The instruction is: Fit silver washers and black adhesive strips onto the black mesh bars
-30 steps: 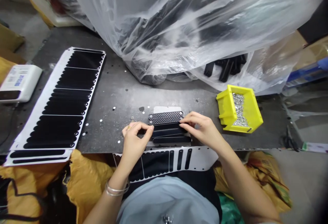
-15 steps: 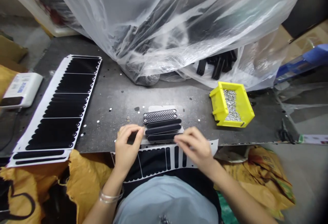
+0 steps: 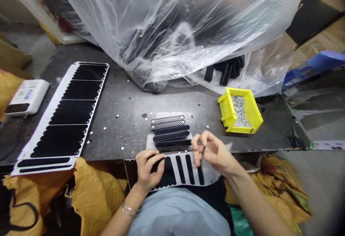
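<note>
My right hand (image 3: 212,154) pinches a thin black sticker strip (image 3: 201,175) at its upper end, over the right part of a white backing sheet (image 3: 215,176). The strip's lower end is still against the sheet. My left hand (image 3: 148,169) is at the sheet's upper edge, thumb and fingertips drawn together on it. The sheet lies over my lap, below the table edge, with several black strips on it. Just beyond my hands, several long black bars with rounded ends (image 3: 171,136) lie in a row, beside two bars with a silver crosshatch pattern (image 3: 167,118).
A yellow bin (image 3: 254,115) of small silver parts stands right. A larger sheet of black stickers (image 3: 61,139) lies left, near a white device (image 3: 28,97). Clear plastic (image 3: 172,49) drapes over the back, with black parts (image 3: 225,71) under it. Scissors (image 3: 297,139) lie far right.
My right hand has moved from the black bars to the backing sheet and now grips a strip there. My left hand has come down and right, from beside the bars onto the sheet.
</note>
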`<state>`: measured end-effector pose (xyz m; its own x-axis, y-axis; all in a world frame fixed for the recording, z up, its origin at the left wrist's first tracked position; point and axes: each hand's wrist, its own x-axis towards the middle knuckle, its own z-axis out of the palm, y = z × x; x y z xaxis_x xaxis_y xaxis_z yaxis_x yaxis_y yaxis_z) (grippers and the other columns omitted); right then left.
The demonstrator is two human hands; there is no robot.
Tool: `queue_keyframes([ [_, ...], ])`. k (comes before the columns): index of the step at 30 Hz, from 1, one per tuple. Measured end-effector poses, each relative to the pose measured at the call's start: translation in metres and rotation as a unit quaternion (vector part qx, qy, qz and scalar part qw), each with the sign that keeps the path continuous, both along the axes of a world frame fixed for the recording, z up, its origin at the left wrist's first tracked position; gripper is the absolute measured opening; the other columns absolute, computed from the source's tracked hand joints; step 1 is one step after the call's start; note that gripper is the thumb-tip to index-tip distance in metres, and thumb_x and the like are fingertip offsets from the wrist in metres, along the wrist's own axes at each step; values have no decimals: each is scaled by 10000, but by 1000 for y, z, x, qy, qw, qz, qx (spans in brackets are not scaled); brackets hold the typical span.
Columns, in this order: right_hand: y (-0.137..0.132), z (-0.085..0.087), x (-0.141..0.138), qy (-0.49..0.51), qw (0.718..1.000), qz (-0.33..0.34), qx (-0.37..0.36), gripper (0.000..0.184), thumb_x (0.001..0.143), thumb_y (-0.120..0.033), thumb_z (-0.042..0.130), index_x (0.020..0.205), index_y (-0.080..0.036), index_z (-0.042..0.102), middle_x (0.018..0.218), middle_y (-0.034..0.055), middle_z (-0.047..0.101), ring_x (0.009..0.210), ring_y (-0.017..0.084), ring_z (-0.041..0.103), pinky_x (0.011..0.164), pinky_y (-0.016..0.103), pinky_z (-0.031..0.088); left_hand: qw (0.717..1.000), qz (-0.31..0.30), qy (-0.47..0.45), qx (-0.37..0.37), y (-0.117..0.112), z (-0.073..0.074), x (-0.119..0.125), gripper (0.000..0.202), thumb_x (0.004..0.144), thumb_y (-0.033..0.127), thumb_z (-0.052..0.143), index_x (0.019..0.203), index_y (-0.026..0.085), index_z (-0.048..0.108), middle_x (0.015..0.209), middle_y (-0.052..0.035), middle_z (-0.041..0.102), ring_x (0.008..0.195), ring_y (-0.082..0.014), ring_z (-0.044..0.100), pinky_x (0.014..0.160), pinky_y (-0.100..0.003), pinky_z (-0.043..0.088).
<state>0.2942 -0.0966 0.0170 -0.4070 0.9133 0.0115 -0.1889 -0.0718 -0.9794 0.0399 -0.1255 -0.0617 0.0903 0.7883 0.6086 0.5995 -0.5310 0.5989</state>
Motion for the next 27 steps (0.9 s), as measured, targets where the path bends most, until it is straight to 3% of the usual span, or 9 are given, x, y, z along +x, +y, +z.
queue_keyframes([
  [2, 22, 6, -12, -110, 991, -41, 68, 252, 959, -425, 691, 1122, -263, 586, 1036, 28, 575, 687, 112, 602, 620, 284, 578, 1000, 30, 7, -3, 11, 12, -3, 206, 881, 167, 677, 1057, 275, 677, 977, -34, 723, 941, -224, 687, 909, -387, 468],
  [3, 34, 5, -22, -186, 973, -54, 128, 205, 982, -354, 662, 1163, -266, 622, 1065, 44, 595, 736, 128, 614, 662, 298, 584, 998, 59, 12, -21, 19, 20, -6, 174, 898, 187, 670, 1050, 271, 676, 978, -34, 731, 962, -230, 685, 938, -403, 454],
  [6, 67, -7, -56, -350, 882, -64, 310, 249, 1029, -245, 568, 1248, -253, 686, 1098, 84, 673, 922, 194, 660, 830, 365, 581, 982, 136, 22, -129, 53, 40, -18, 104, 969, 281, 620, 1021, 262, 707, 1002, -35, 763, 1024, -246, 674, 1015, -449, 398],
  [7, 76, -13, -66, -369, 858, -56, 353, 233, 1027, -239, 580, 1222, -245, 708, 1081, 84, 698, 941, 203, 665, 848, 373, 575, 976, 133, 24, -171, 64, 44, -23, 133, 983, 316, 603, 1001, 269, 726, 1001, -28, 774, 1025, -247, 675, 1025, -458, 386],
  [9, 89, -24, -79, -376, 837, -27, 396, 147, 1009, -246, 630, 1080, -232, 758, 1033, 72, 730, 934, 202, 668, 842, 363, 565, 966, 97, 20, -239, 82, 47, -30, 183, 986, 363, 594, 946, 288, 756, 967, -8, 793, 1001, -247, 683, 1025, -466, 383],
  [11, 96, -30, -82, -364, 840, -7, 402, 120, 994, -253, 659, 960, -224, 770, 1002, 60, 738, 901, 189, 659, 822, 345, 559, 958, 65, 2, -280, 91, 44, -34, 191, 969, 378, 611, 902, 297, 772, 930, 2, 802, 979, -245, 691, 1010, -460, 402],
  [17, 97, -27, -76, -341, 860, 1, 380, 135, 1006, -248, 642, 995, -208, 771, 1030, 63, 739, 917, 185, 641, 844, 352, 555, 946, 45, -48, -318, 95, 39, -33, 171, 929, 363, 646, 844, 299, 780, 902, 2, 806, 971, -241, 691, 975, -440, 447],
  [23, 97, -25, -82, -361, 852, 12, 380, 153, 1007, -258, 639, 958, -218, 778, 1020, 62, 734, 898, 186, 633, 825, 349, 555, 939, 65, -32, -335, 99, 41, -30, 187, 895, 410, 686, 769, 289, 754, 874, 4, 795, 963, -248, 679, 1072, -495, 354],
  [27, 94, -13, -58, -384, 857, 14, 342, 158, 1003, -299, 647, 1041, -216, 777, 1073, 84, 724, 967, 209, 660, 868, 371, 568, 938, 77, -29, -337, 100, 40, -27, 199, 869, 422, 708, 735, 276, 725, 834, 9, 774, 925, -240, 658, 1072, -491, 343],
])
